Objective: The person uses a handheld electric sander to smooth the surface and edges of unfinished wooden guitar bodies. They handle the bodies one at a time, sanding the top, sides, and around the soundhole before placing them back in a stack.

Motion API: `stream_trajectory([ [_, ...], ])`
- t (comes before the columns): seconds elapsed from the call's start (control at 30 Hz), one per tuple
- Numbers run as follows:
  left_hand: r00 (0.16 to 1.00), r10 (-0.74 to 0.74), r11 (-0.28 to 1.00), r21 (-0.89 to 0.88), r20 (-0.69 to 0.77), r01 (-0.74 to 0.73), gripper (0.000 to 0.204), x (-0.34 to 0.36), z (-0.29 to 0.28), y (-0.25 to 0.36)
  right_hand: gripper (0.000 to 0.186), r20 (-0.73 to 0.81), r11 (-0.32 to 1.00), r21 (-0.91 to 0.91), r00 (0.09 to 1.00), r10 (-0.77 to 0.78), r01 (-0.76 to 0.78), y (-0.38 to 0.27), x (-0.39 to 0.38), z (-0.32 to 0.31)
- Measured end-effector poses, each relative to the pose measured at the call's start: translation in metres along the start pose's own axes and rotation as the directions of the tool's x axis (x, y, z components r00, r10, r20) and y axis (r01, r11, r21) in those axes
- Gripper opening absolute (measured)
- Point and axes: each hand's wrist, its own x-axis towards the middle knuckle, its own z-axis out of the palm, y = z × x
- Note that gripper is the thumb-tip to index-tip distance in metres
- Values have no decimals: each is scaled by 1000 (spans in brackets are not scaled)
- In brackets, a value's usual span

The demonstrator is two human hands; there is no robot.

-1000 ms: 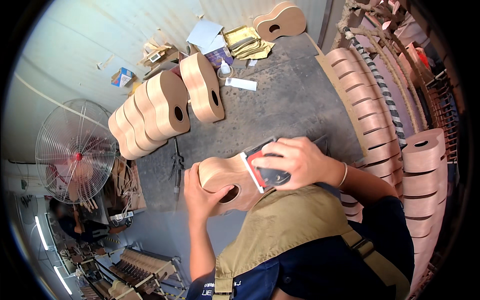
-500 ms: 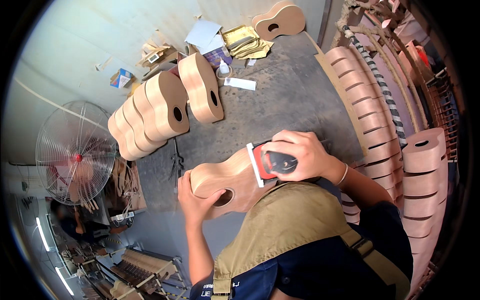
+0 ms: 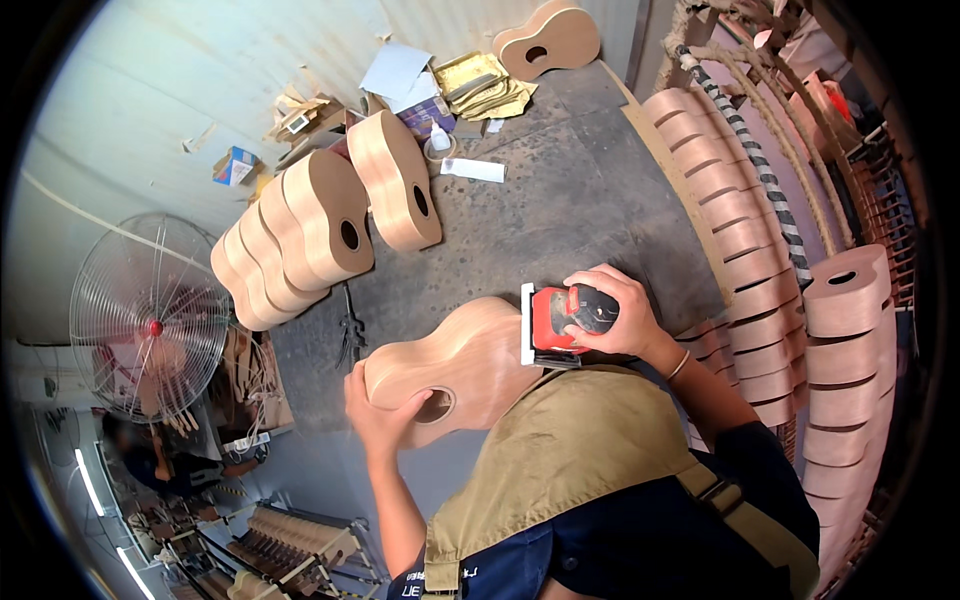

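A bare-wood ukulele body lies on the dark tabletop in front of me, its round sound hole toward my left. My left hand grips its left end, thumb by the sound hole and fingers round the far edge. My right hand is closed round the black grip of a red-and-black power sander. The sander's white-edged pad is at the right end of the body; I cannot tell whether it touches. My apron hides the body's near right edge.
Several bare ukulele bodies stand at the left of the worktable; another leans at the back wall. Sandpaper sheets, a glue bottle and a tape roll lie behind. Stacked bodies line the right. A fan stands left.
The sander has moved right along the ukulele body and turned, uncovering more of its face. The body has tilted, showing more of its top. My left hand keeps its hold.
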Motion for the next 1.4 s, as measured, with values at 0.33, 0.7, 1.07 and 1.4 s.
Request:
stream_trajectory([
  [0.33, 997, 68, 997, 41, 44, -70, 102, 15, 6, 22, 60, 249, 912, -95, 896, -367, 400, -67, 49, 8],
  [0.7, 1000, 30, 999, 26, -1, -29, 104, 0, -1, 2, 58, 11, 998, 13, 998, -69, 69, -14, 12, 0],
  [1.07, 998, 40, 999, 23, 56, -41, 97, 24, 8, 30, 60, 261, 885, -113, 873, -413, 452, -77, 43, 26],
  [1.4, 1000, -8, 1000, -17, -1, 7, 100, 0, -2, -10, 59, 27, 1000, 25, 1000, -5, 4, -13, 10, 7],
])
